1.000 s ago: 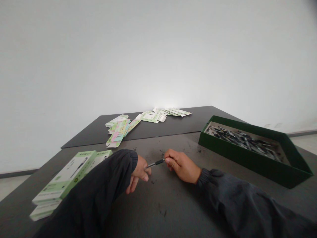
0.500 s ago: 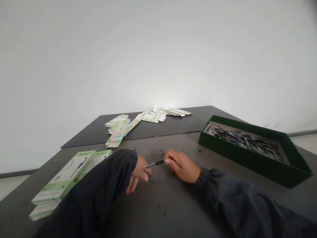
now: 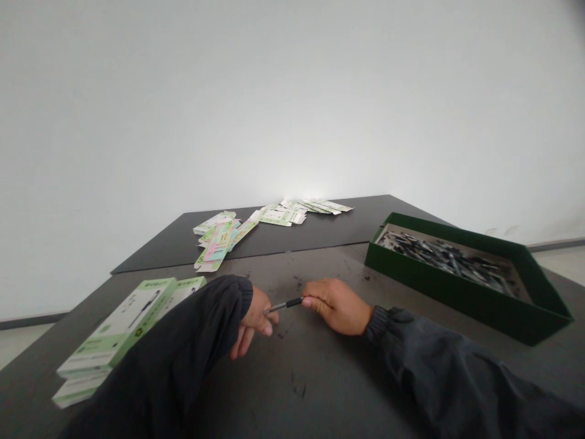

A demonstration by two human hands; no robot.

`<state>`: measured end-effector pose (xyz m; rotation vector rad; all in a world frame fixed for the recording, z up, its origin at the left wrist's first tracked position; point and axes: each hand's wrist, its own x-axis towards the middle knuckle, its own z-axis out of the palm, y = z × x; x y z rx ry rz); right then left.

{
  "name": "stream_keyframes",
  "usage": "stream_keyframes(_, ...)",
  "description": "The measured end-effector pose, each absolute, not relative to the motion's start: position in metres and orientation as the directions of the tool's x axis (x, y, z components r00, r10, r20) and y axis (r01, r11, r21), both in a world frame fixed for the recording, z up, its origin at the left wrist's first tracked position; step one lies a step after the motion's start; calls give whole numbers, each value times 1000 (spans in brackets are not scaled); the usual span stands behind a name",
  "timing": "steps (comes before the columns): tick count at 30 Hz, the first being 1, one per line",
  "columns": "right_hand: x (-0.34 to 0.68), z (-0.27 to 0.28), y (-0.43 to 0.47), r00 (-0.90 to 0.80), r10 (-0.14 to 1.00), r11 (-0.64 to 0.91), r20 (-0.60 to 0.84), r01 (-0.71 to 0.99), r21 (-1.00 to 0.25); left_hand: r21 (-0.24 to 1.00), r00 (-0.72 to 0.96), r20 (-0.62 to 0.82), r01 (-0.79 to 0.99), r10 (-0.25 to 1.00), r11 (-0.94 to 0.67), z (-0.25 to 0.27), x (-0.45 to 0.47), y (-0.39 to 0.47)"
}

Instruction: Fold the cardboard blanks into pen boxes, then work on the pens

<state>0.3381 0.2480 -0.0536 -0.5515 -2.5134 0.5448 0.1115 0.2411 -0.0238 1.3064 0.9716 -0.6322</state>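
A slim pen (image 3: 286, 304) with a grey barrel and a dark grip spans the gap between my two hands, low over the dark table. My left hand (image 3: 256, 318) pinches its left end between thumb and fingers, the other fingers hanging loosely below. At the darker end, my right hand (image 3: 337, 306) is closed, with thumb and forefinger on the pen's tip. Both pen ends are hidden by fingers. To the right of my right hand stands a green box (image 3: 439, 306) holding many loose pens (image 3: 448, 256).
Stacked white-and-green pen cartons (image 3: 123, 323) sit at the left, partly behind my left sleeve. Flattened coloured cartons (image 3: 220, 242) lie farther back, and more white-and-green flat cartons (image 3: 278, 214) are spread near the wall. A seam (image 3: 287, 251) crosses the tabletop.
Almost nothing differs. My right hand has shifted very slightly left with its end of the pen; both hands keep their hold.
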Motion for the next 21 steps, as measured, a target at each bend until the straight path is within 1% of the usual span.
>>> stream_keyframes(5, 336, -59, 247, -756, 577, 725, 310, 300, -620, 517, 500, -855, 842, 139, 152, -26, 111, 241)
stream_keyframes(8, 335, -62, 247, -746, 605, 678, 279, 300, -671, 508, 490, -860, 847, 144, 153, -27, 110, 241)
stream_keyframes(11, 334, -64, 249, -715, 627, 657, 310, 270, -704, 512, 495, -859, 841, 129, 176, -26, 111, 241)
stream_keyframes(15, 336, -65, 252, -633, 681, 632, 369, 254, -732, 503, 488, -864, 843, 125, 190, -26, 112, 241)
stream_keyframes(16, 337, -65, 253, -638, 676, 638, 369, 255, -727, 507, 492, -862, 840, 123, 193, -26, 112, 241)
stream_keyframes(18, 339, -62, 253, -690, 624, 688, 365, 265, -675, 520, 508, -854, 832, 113, 195, -28, 111, 242)
stream_keyframes(21, 341, -58, 252, -786, 506, 803, 355, 279, -527, 523, 512, -852, 831, 107, 189, -30, 108, 243)
